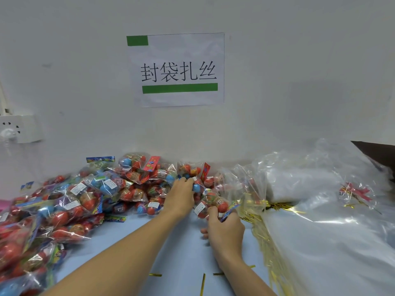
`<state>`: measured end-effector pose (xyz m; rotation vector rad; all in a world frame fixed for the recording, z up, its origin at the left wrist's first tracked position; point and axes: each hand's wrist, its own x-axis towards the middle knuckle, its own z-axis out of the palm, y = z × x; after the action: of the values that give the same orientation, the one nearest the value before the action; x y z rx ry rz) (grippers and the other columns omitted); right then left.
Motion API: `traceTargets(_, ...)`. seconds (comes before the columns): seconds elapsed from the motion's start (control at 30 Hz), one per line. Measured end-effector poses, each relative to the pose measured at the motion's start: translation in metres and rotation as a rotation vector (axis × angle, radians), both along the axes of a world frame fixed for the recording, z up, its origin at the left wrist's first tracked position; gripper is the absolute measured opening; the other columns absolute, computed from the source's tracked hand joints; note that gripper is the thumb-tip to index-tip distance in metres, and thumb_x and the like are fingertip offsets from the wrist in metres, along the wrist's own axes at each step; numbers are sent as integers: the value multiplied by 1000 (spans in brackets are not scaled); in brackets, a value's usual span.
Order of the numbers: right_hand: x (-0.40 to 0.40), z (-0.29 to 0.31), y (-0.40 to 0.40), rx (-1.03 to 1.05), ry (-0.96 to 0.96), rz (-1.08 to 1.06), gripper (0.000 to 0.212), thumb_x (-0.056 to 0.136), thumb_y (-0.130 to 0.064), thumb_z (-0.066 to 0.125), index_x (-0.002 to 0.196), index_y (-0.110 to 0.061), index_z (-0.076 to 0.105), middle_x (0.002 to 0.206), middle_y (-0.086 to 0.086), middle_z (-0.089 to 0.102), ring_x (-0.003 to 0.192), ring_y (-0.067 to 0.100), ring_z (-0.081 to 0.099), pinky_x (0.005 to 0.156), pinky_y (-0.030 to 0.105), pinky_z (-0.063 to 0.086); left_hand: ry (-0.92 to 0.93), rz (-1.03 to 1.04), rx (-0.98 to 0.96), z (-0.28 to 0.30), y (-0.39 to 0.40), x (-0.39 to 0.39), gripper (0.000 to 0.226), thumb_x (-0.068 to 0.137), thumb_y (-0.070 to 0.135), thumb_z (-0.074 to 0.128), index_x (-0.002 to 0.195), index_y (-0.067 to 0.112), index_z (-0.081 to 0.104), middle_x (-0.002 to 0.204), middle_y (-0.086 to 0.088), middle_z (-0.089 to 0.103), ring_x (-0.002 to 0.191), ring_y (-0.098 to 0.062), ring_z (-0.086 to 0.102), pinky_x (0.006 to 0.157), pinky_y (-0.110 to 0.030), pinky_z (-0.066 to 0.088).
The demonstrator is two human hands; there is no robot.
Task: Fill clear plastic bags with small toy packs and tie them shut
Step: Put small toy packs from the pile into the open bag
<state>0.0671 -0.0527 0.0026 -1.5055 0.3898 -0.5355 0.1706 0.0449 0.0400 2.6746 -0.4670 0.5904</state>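
Left hand [181,196] grips a toy pack [197,186] at frame centre; right hand [225,228] clutches gathered packs [213,204], evidently collecting a bagful.

Toy packs [70,199] heaped left and centre on table [175,248]; plastic bags [320,210] right; twist ties [265,238] between; paper sign [177,69] on wall above.

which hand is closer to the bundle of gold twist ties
Right. The right hand grips a toy pack just left of the gold twist ties. The left hand reaches into the toy pile, farther left.
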Motion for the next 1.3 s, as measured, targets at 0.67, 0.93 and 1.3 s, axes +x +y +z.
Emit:
traceTargets(0.67,-9,6,-1,-91,-19,60,22,90,-18,66,71,-15,54,70,2,61,65,18,56,57,29,38,408,-188,-1905,-11,6,-97,37,96,-8,49,114,24,51,98,-11,69,81,-33,70,59,-41,60)
traceTargets(0.93,-4,3,-5,-81,-50,149,6,94,-13,62,90,-15,65,83,2,70,76,18,64,64,28,48,327,-202,-1628,-23,8,-99,28,84,5,74,101,27,66,89,-4,77,79,-22,75,58,-32,59)
traceTargets(1.3,-1,3,-10,201,-72,285,14,100,-15,57,102,-16,71,97,11,77,93,29,73,75,44,61,217,-149,-1281,-26,10,-97,38,77,15,84,100,17,54,105,-10,65,100,-22,67,83,-32,56)
